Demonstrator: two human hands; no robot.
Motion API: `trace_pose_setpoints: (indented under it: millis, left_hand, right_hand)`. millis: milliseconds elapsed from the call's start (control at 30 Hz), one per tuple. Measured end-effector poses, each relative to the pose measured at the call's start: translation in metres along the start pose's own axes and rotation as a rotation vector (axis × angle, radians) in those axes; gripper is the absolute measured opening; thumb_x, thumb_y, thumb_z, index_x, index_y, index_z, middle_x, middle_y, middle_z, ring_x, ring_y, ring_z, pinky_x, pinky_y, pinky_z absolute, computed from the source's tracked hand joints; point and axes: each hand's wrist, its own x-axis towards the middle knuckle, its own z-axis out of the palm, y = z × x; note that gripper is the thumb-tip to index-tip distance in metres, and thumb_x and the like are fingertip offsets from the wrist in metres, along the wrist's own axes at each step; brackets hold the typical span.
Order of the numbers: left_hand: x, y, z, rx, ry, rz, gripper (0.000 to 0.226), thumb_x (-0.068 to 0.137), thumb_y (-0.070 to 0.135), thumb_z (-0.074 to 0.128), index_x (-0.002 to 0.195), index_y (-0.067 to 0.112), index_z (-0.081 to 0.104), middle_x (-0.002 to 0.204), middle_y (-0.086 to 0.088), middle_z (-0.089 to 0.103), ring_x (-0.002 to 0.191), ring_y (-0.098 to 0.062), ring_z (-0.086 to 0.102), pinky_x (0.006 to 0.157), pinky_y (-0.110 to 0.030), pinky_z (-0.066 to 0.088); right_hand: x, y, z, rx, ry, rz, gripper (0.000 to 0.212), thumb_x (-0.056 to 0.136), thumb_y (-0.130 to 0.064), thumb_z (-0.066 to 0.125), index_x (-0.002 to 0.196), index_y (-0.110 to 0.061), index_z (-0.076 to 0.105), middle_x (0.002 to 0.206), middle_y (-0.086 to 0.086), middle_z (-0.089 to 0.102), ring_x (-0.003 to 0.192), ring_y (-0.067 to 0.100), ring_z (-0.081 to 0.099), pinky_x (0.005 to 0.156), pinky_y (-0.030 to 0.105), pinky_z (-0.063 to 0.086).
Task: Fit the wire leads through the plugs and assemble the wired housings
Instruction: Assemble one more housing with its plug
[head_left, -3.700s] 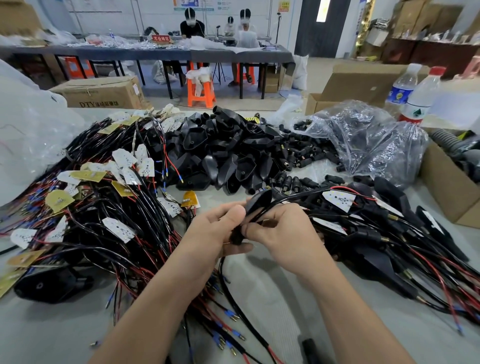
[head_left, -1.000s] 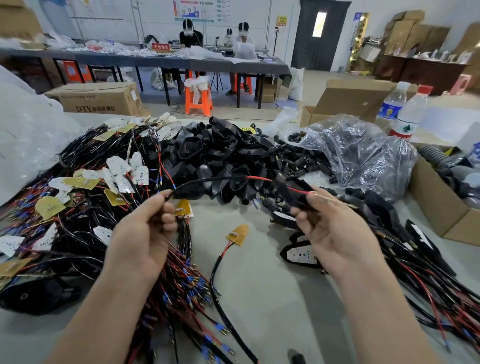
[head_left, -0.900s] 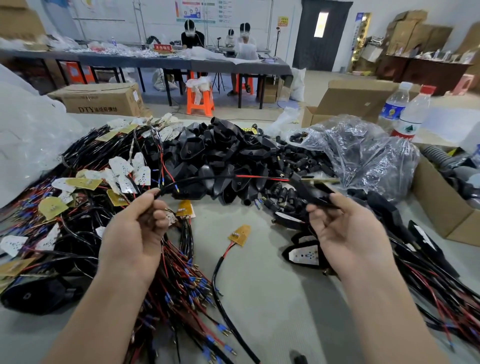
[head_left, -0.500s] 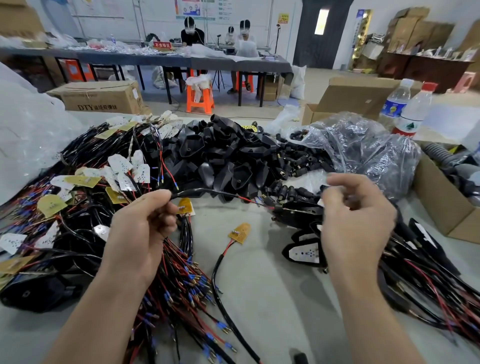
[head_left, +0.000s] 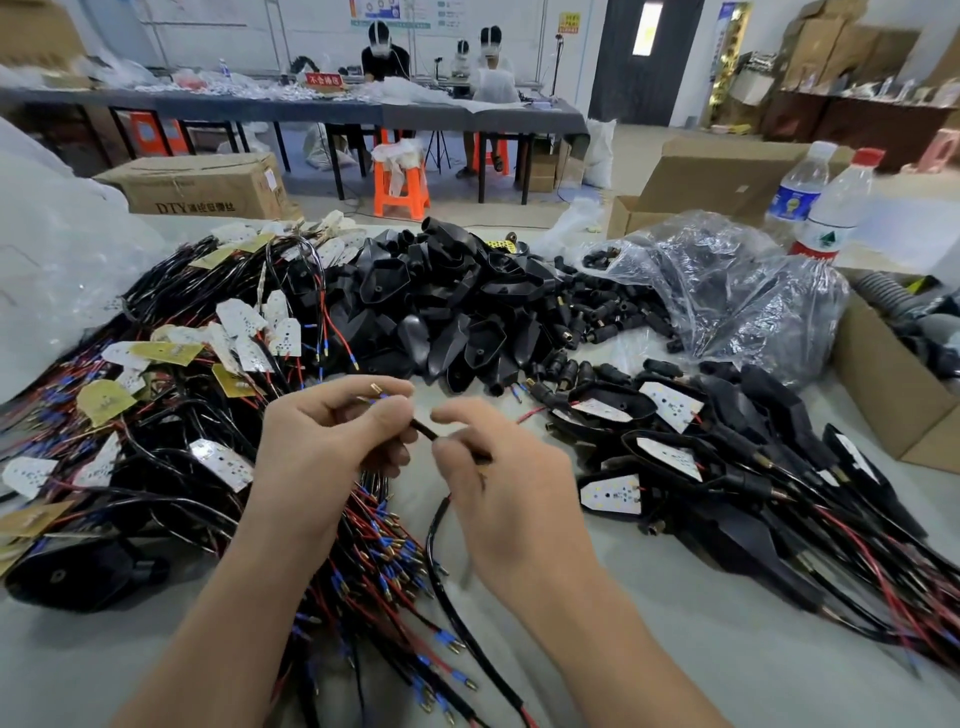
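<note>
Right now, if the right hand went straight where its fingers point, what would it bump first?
Likely the left hand: the right hand points along the black cable they both pinch, toward its thumb. Depth is unclear.

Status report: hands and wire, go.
Left hand pinching wire lead near its terminals. Right hand pinching same lead further down. Wire pile underneath, nothing blocking.

My left hand (head_left: 322, 447) pinches a black wire (head_left: 423, 430) near its end, with the brass tip (head_left: 374, 387) poking up above my fingers. My right hand (head_left: 504, 483) pinches the same wire just beside it, and the wire drops below onto the surface (head_left: 675, 649). Loose wire pile (head_left: 171, 415) on the left, black housings (head_left: 447, 312) heaped behind, wired housings (head_left: 727, 467) on the right. Plastic bag (head_left: 727, 291) and bottles (head_left: 836, 208) far right.
</note>
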Motion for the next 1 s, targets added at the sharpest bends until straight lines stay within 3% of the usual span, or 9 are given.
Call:
trace_pose_setpoints:
  millis: [167,300,367,400,533,667,767,867,1000]
  left_hand:
    - [-0.002,0.002,0.004,-0.043,0.025,0.027,0.017,0.068,0.033,0.078,0.078,0.020,0.083,0.065,-0.007,0.071,0.052,-0.014,0.062,0.049,-0.021,0.050]
    - [-0.001,0.006,-0.001,-0.096,-0.011,-0.011,0.023,0.062,0.037,0.080,0.075,0.017,0.083,0.063,-0.004,0.068,0.051,-0.011,0.057,0.048,-0.018,0.047]
    - [0.002,0.010,-0.006,-0.193,0.025,-0.033,0.013,0.067,0.028,0.078,0.070,0.016,0.082,0.064,-0.002,0.068,0.051,-0.007,0.055,0.046,-0.015,0.044]
    - [0.003,0.012,-0.010,-0.249,0.047,-0.034,0.010,0.072,0.022,0.075,0.068,0.016,0.081,0.065,0.000,0.069,0.052,-0.005,0.055,0.046,-0.012,0.042]
    - [0.009,0.016,-0.025,-0.392,0.190,-0.023,0.036,0.095,0.011,0.061,0.065,0.019,0.080,0.067,0.007,0.069,0.055,0.000,0.058,0.048,-0.007,0.041]
    - [0.014,0.009,-0.022,-0.488,0.296,-0.060,0.038,0.100,0.015,0.062,0.067,0.020,0.080,0.063,0.009,0.064,0.051,0.001,0.054,0.051,-0.006,0.042]
    - [0.017,0.005,-0.023,-0.556,0.190,-0.115,0.013,0.091,0.027,0.071,0.084,0.020,0.079,0.069,0.009,0.061,0.054,0.000,0.051,0.055,-0.007,0.044]
    - [0.016,-0.003,-0.020,-0.331,0.007,-0.162,0.025,0.083,0.029,0.073,0.102,0.015,0.078,0.070,0.006,0.056,0.055,-0.002,0.045,0.052,-0.013,0.042]
    - [0.014,-0.006,-0.012,-0.281,0.004,-0.172,0.018,0.082,0.026,0.068,0.085,0.019,0.084,0.065,0.006,0.058,0.054,-0.004,0.047,0.051,-0.014,0.040]
  right_hand:
    - [0.003,0.005,-0.004,0.132,0.038,0.037,0.009,0.088,-0.037,0.058,0.095,-0.038,0.063,0.079,-0.013,0.067,0.074,0.009,0.061,0.068,0.028,0.047]
    - [0.001,0.002,-0.001,0.168,-0.047,0.009,0.011,0.089,-0.036,0.060,0.087,-0.025,0.065,0.069,0.000,0.059,0.064,0.015,0.052,0.061,0.032,0.043]
    - [0.002,0.002,0.000,0.151,-0.102,0.037,0.016,0.091,-0.032,0.062,0.083,-0.019,0.065,0.068,0.004,0.057,0.064,0.017,0.050,0.060,0.032,0.041]
    - [0.003,0.004,-0.001,0.124,-0.134,0.064,0.017,0.092,-0.032,0.064,0.083,-0.018,0.066,0.068,0.003,0.058,0.064,0.017,0.050,0.060,0.031,0.041]
    - [0.006,0.012,-0.008,-0.072,-0.200,0.138,0.014,0.094,-0.031,0.065,0.085,-0.021,0.068,0.070,-0.001,0.065,0.068,0.016,0.056,0.065,0.035,0.046]
    - [0.006,0.016,-0.007,-0.377,-0.127,0.058,0.026,0.097,-0.031,0.054,0.074,-0.019,0.054,0.057,-0.002,0.048,0.065,0.025,0.044,0.065,0.036,0.025]
    - [0.005,0.016,-0.006,-0.121,-0.093,0.057,0.034,0.094,-0.022,0.055,0.066,-0.019,0.037,0.055,-0.001,0.036,0.059,0.018,0.032,0.057,0.038,0.025]
    - [0.007,0.016,-0.008,-0.002,-0.068,0.015,0.030,0.094,-0.019,0.058,0.069,-0.014,0.042,0.059,-0.002,0.039,0.058,0.014,0.036,0.055,0.030,0.031]
    - [0.002,0.011,-0.005,-0.002,-0.226,-0.006,0.018,0.095,-0.019,0.062,0.078,-0.015,0.060,0.060,0.002,0.049,0.064,0.015,0.045,0.059,0.029,0.038]
